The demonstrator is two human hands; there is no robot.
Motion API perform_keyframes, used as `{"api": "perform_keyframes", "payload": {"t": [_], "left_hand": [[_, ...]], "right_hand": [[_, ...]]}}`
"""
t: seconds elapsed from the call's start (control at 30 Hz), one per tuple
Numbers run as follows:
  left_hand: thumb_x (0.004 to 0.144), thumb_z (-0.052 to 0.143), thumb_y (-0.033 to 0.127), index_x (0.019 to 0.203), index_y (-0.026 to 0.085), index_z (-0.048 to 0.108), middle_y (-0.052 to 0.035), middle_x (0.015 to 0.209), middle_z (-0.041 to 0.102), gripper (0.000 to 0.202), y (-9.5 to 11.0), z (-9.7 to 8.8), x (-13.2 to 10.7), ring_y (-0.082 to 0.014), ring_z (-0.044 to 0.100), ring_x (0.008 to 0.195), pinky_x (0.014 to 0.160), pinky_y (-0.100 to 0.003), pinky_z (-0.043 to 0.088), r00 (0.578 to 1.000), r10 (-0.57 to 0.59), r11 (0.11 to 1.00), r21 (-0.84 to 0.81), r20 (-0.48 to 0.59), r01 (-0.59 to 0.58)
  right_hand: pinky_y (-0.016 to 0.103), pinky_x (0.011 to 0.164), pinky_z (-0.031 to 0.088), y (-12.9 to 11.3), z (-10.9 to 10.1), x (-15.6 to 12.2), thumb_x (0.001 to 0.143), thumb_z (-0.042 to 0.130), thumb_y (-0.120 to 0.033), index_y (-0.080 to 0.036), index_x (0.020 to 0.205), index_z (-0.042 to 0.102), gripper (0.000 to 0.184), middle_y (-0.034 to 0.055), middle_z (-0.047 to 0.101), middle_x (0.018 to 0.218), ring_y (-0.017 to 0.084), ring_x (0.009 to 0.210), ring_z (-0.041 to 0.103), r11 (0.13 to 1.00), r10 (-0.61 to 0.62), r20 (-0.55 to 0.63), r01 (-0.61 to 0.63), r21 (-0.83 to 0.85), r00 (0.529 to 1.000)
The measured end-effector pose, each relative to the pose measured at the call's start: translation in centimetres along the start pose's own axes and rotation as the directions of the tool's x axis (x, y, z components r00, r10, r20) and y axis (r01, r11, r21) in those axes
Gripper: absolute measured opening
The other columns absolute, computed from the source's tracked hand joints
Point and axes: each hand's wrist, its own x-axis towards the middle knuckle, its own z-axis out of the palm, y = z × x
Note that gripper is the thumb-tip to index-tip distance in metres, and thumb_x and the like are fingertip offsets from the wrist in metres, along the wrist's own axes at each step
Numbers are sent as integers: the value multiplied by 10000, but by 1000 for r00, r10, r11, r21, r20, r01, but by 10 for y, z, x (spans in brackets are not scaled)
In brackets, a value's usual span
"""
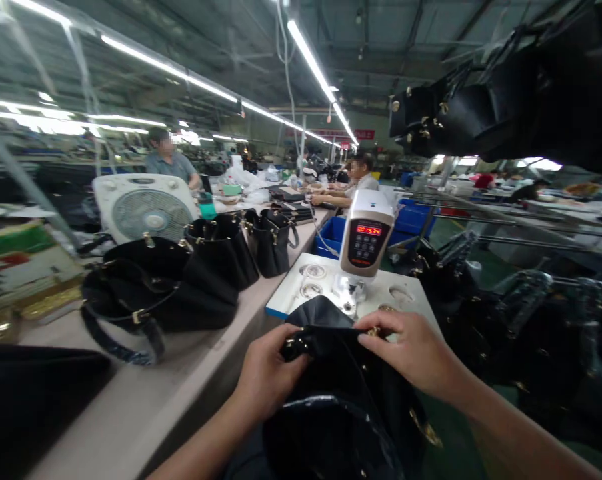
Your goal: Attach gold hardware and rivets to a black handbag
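A black handbag [325, 373] with gold-coloured metal fittings is between my hands, in front of a small white machine [368, 230] with a red digital display. My left hand [271, 367] pinches the bag's upper edge on the left, thumb on the near side. On the right, my right hand [401, 343] grips the same edge between thumb and fingers, beside a gold fitting [374, 331]. The edge stretches nearly level between both hands, just below the machine's head. A gold clasp [425, 428] hangs lower on the bag's right side. My hands hide parts of the rim.
Several black handbags [175, 283] stand on the long table [181, 393] at left, with a white box fan [148, 207] behind. More black bags hang from racks at right [481, 107]. Blue bins [413, 223] stand behind the machine. Two people [173, 163] sit farther back.
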Motion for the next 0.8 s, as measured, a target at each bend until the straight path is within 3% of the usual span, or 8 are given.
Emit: {"api": "perform_keyframes", "payload": {"t": [0.1,0.2,0.3,0.37,0.5,0.6,0.73,0.8], "left_hand": [[784,650,116,931,232,731,2,910,762,204,4,-21,0,-196,699,862,767,-285,469,986,72,990,133,-149,-52],[774,627,84,905,236,733,-8,916,755,228,11,-42,-5,-196,701,885,767,-280,465,959,155,961,263,-239,-90],[790,616,86,963,238,757,-31,952,747,270,19,-54,-20,-185,695,846,735,-277,462,928,233,919,378,-289,-113],[791,609,82,1016,249,775,-38,937,739,325,26,-56,-33,-172,682,789,690,-273,449,920,296,875,459,-256,-154],[785,640,112,1086,288,783,-35,981,744,377,46,-58,-57,-177,694,829,675,-275,442,908,418,750,572,-18,-334],[862,626,173,1055,265,787,-54,1021,747,268,69,-65,-73,-182,705,867,698,-267,466,917,399,739,583,24,-337],[907,613,186,1068,286,790,-55,1104,743,260,96,-79,-99,-181,715,925,761,-258,506,927,375,776,547,0,-314],[898,634,197,1083,292,794,-53,1118,736,263,103,-86,-114,-178,717,921,771,-252,518,935,352,811,511,-36,-285]], "right_hand": [[331,807,586,-10,13,-5,883,675,-335,-348,976,806,161,-25,803,943,212,864,756,980,-185,-79,178,-87,980],[309,761,617,-13,28,-9,905,662,-340,-373,1001,791,164,-36,805,928,204,828,772,920,-384,-118,369,-134,916],[298,720,642,-19,36,-11,888,682,-358,-357,1045,753,173,-24,804,979,212,831,781,844,-529,-116,508,-171,841],[328,719,663,-25,36,-9,846,737,-434,-332,1167,708,338,21,794,1101,252,899,787,782,-616,-114,587,-210,780],[465,872,663,-44,28,6,786,785,-638,-288,1504,519,842,127,659,1425,367,1202,702,568,-814,-27,785,-248,580],[545,980,610,-61,21,23,727,785,-745,-310,1535,508,959,116,622,1475,418,1316,616,349,-913,127,905,-244,387],[519,1113,520,-77,19,40,880,714,-560,-368,1395,643,554,35,729,1330,351,1266,662,71,-971,208,974,-213,117],[431,1091,534,-76,25,45,920,679,-394,-419,1328,680,409,-11,754,1271,291,1216,691,55,-969,230,984,-172,94]]}}
